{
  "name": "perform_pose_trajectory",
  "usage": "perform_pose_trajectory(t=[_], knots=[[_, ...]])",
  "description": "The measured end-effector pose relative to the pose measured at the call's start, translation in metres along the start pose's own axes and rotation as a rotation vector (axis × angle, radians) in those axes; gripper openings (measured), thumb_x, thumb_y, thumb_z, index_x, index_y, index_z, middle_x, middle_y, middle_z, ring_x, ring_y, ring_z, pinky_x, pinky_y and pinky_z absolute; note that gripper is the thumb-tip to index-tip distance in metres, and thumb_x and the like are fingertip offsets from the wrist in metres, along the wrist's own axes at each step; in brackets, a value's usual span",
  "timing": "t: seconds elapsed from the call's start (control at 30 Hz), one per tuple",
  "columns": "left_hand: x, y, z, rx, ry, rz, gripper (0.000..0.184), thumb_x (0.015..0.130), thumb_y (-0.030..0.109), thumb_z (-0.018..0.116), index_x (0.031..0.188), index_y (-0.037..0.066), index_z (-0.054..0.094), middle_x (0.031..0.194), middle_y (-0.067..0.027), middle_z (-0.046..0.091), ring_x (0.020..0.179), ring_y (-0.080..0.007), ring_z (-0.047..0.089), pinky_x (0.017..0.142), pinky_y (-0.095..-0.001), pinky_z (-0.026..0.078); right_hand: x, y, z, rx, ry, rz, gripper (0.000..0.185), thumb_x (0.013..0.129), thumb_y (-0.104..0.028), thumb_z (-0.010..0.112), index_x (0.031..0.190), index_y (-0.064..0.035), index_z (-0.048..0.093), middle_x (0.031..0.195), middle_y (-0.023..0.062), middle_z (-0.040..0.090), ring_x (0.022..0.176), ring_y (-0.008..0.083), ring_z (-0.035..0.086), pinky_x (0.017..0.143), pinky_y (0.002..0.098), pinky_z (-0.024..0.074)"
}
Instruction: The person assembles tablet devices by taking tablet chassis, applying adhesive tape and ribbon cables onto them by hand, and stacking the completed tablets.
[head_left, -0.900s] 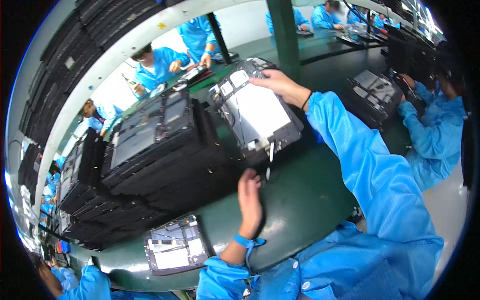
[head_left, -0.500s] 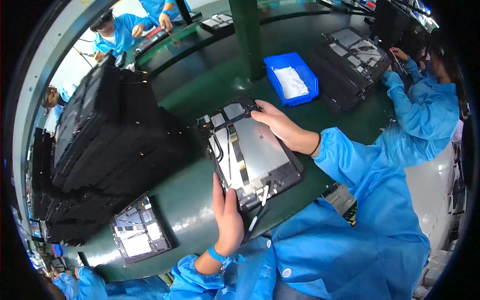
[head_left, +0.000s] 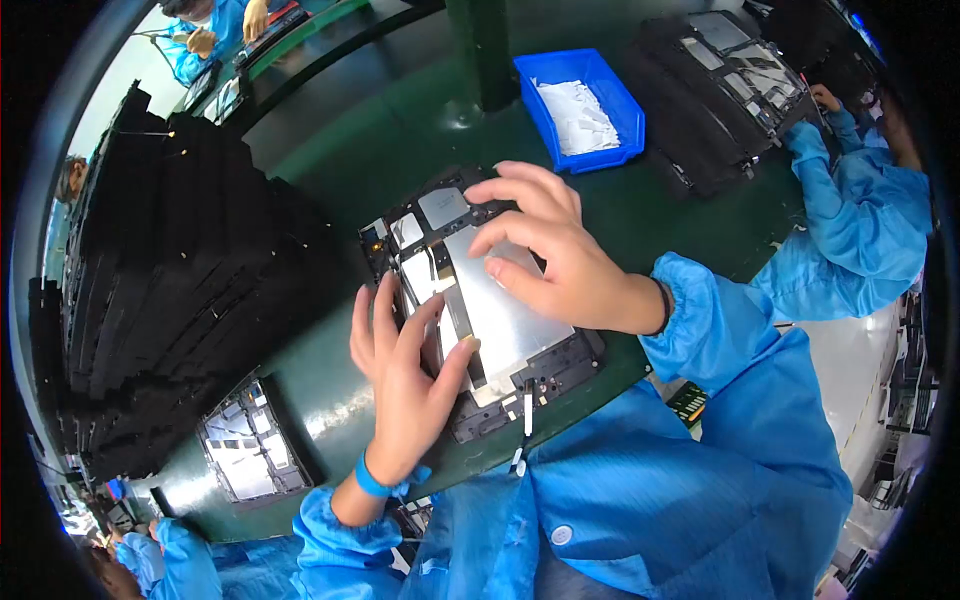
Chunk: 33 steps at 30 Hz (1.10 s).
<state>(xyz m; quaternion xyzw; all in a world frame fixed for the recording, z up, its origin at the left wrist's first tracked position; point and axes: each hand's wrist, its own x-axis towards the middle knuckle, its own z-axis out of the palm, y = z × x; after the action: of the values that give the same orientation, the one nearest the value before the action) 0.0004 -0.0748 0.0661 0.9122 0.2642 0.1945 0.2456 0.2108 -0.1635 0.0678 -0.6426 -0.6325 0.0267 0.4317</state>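
Observation:
An opened tablet-like device [head_left: 510,300] lies on the green bench in front of me, its silver plates, dark strips and black frame facing up. From its lower edge a short black-and-white cable [head_left: 528,408] hangs toward my lap. My left hand [head_left: 408,365] is over the device's left side, fingers apart, thumb and index finger near the dark strip. Over the upper right part is my right hand [head_left: 560,262], fingers spread and curved above the silver plate. Neither hand shows anything held; whether the fingertips touch the device I cannot tell.
A tall stack of black device housings [head_left: 190,290] stands at the left. Another opened device [head_left: 250,445] lies below it. Beyond my device is a blue bin [head_left: 632,110] of white pieces. A co-worker's sleeve [head_left: 850,230] is at the right, beside more black devices [head_left: 700,110].
Both hands have let go of the device's edges and moved over its face, fingers spread. The device now lies flat on the bench. The camera view has shifted.

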Motion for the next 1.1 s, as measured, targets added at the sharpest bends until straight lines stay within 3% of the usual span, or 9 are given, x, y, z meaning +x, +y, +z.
perform_pose_trajectory(t=[0.13, 0.27, 0.3, 0.43, 0.63, 0.8, 0.93, 0.97, 1.1], knots=[[0.01, -0.008, -0.005, 0.038, 0.179, 0.298, 0.016, 0.072, 0.011, 0.078, 0.085, 0.012, 0.067, 0.139, -0.0176, 0.048, 0.139, -0.0436, 0.024, 0.11, -0.0506, 0.022, 0.0, 0.0, 0.0, 0.066, -0.076, -0.096, 0.014, 0.079, -0.011, 0.068, 0.093, -0.0116, 0.065, 0.132, 0.0095, 0.05, 0.131, 0.0352, 0.036, 0.107, 0.0473, 0.0273], [-0.015, -0.031, -0.005, 0.464, 0.415, 0.849, 0.012, 0.073, 0.026, 0.075, 0.078, 0.031, 0.066, 0.107, 0.0089, 0.065, 0.107, -0.0158, 0.047, 0.102, -0.0385, 0.029, -0.006, -0.008, 0.005, 0.304, -0.291, -0.184, 0.018, 0.078, -0.015, 0.071, 0.093, -0.0102, 0.064, 0.111, 0.0072, 0.059, 0.115, 0.0275, 0.051, 0.096, 0.0418, 0.0356], [-0.018, -0.03, -0.007, 0.477, 0.392, 0.859, 0.014, 0.072, 0.026, 0.077, 0.079, 0.032, 0.067, 0.103, 0.01, 0.064, 0.106, -0.0155, 0.047, 0.101, -0.0387, 0.029, -0.009, -0.011, 0.013, 0.328, -0.238, -0.221, 0.02, 0.076, -0.021, 0.072, 0.09, -0.0099, 0.063, 0.094, 0.0068, 0.063, 0.095, 0.0266, 0.056, 0.088, 0.0399, 0.0401], [-0.024, -0.027, -0.007, 0.496, 0.296, 0.875, 0.017, 0.071, 0.024, 0.079, 0.082, 0.032, 0.068, 0.096, 0.0123, 0.064, 0.102, -0.0136, 0.048, 0.1, -0.0387, 0.029, -0.018, -0.021, 0.021, 0.289, -0.306, -0.183, 0.016, 0.076, -0.022, 0.07, 0.085, -0.0106, 0.063, 0.084, 0.0048, 0.065, 0.085, 0.0255, 0.06, 0.077, 0.0397, 0.0431], [-0.019, -0.025, -0.016, 0.437, 0.181, 1.008, 0.013, 0.075, 0.021, 0.074, 0.084, 0.03, 0.07, 0.101, 0.0103, 0.068, 0.101, -0.0114, 0.053, 0.099, -0.0364, 0.029, -0.014, -0.016, 0.021, 0.401, -0.393, -0.124, 0.009, 0.075, -0.014, 0.073, 0.077, -0.0103, 0.066, 0.079, 0.0001, 0.064, 0.082, 0.0205, 0.059, 0.075, 0.0333, 0.0416], [-0.015, -0.024, -0.021, 0.349, 0.075, 1.157, 0.013, 0.08, 0.019, 0.066, 0.09, 0.025, 0.071, 0.1, 0.0087, 0.07, 0.095, -0.0119, 0.062, 0.096, -0.0362, 0.031, -0.008, -0.013, 0.018, 0.266, -0.169, -0.087, 0.006, 0.077, -0.01, 0.072, 0.075, -0.0092, 0.066, 0.079, 0.0014, 0.066, 0.08, 0.0217, 0.059, 0.076, 0.034, 0.0437], [-0.007, -0.023, -0.01, 0.032, 0.156, 0.742, 0.015, 0.073, 0.009, 0.07, 0.085, 0.018, 0.07, 0.093, 0.003, 0.069, 0.098, -0.0166, 0.063, 0.102, -0.0413, 0.033, 0.019, 0.013, -0.024, 0.097, 0.316, 0.002, 0.007, 0.077, -0.008, 0.076, 0.083, -0.0053, 0.071, 0.079, 0.0045, 0.068, 0.071, 0.015, 0.061, 0.063, 0.028, 0.0475], [0.003, -0.017, -0.011, -0.042, 0.153, 0.599, 0.015, 0.07, 0.01, 0.074, 0.084, 0.016, 0.07, 0.091, 0.0013, 0.068, 0.097, -0.0193, 0.063, 0.103, -0.044, 0.032, 0.027, 0.023, -0.039, -0.109, 0.424, -0.047, 0.006, 0.077, -0.01, 0.073, 0.081, -0.0073, 0.071, 0.079, 0.0061, 0.069, 0.071, 0.0215, 0.063, 0.066, 0.0315, 0.0487], [0.027, -0.022, 0.008, -0.209, 0.15, 0.226, 0.017, 0.069, 0.016, 0.081, 0.076, 0.007, 0.067, 0.095, -0.0051, 0.063, 0.104, -0.0278, 0.057, 0.103, -0.0449, 0.029, 0.023, 0.067, -0.07, -0.664, 0.423, -0.055, 0.014, 0.077, -0.016, 0.072, 0.09, -0.0108, 0.071, 0.089, 0.0039, 0.068, 0.079, 0.0257, 0.061, 0.073, 0.037, 0.0475]])
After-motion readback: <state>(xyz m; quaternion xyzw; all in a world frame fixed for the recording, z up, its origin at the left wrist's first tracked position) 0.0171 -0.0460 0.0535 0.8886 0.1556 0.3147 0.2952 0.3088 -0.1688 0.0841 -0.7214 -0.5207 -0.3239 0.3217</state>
